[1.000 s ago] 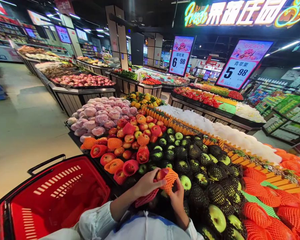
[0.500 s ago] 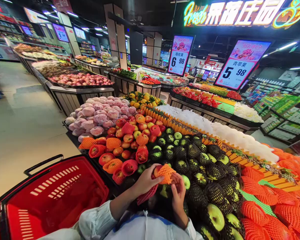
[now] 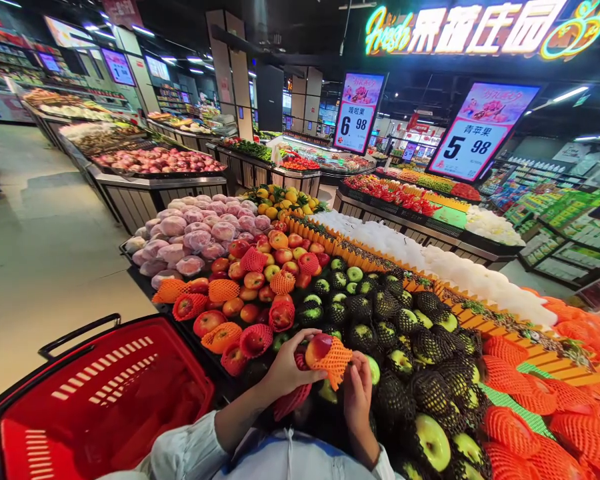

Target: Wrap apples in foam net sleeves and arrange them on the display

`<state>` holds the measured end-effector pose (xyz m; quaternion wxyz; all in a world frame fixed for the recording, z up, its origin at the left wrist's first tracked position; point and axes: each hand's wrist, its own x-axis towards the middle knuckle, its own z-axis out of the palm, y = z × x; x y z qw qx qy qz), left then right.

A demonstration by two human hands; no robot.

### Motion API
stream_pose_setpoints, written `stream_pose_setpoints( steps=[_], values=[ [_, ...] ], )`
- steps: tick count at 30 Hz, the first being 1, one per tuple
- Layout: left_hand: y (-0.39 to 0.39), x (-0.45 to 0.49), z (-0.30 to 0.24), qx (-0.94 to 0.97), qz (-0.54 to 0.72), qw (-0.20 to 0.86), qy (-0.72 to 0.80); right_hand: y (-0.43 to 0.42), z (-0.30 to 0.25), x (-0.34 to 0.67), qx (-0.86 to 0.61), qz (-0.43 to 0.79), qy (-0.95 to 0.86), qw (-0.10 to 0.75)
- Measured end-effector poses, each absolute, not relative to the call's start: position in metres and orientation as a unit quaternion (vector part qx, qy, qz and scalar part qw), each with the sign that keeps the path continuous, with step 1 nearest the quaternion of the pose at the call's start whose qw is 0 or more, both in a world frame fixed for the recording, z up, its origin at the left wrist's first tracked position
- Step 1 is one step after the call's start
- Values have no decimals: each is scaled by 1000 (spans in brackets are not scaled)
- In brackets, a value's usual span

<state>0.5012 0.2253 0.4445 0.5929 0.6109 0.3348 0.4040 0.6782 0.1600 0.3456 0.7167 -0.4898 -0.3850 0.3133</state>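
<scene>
A red apple (image 3: 319,346) sits half inside an orange foam net sleeve (image 3: 335,361), held up over a fruit display. My left hand (image 3: 286,367) is closed round the apple from the left, with a red foam net (image 3: 291,401) hanging under its palm. My right hand (image 3: 357,393) pinches the lower right edge of the orange sleeve. Below the hands lie green apples in black nets (image 3: 404,327). Red apples (image 3: 260,277), some in nets, are piled just beyond to the left.
A red shopping basket (image 3: 95,407) with a black handle stands at my lower left. Orange-netted fruit (image 3: 555,433) fills the lower right, white-wrapped fruit (image 3: 460,270) the far side. Price signs (image 3: 357,112) stand above further produce stands. An aisle floor (image 3: 40,247) runs on the left.
The apple has been turned and raised a little, so more of its red top shows above the orange sleeve. My right hand has slid along the sleeve's lower edge.
</scene>
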Motion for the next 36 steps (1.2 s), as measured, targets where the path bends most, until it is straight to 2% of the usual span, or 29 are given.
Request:
stream_pose_setpoints(
  steps=[13, 21, 31, 36],
  values=[
    [232, 499, 438, 700, 309, 545, 343, 159, 343, 677, -523, 226, -367, 736],
    [230, 504, 430, 673, 349, 565, 325, 159, 352, 677, -497, 341, -414, 682],
    [232, 504, 427, 649, 350, 581, 344, 156, 340, 682, -496, 289, -470, 671],
    [232, 507, 430, 646, 343, 583, 354, 153, 344, 675, -437, 362, -512, 646]
  ],
)
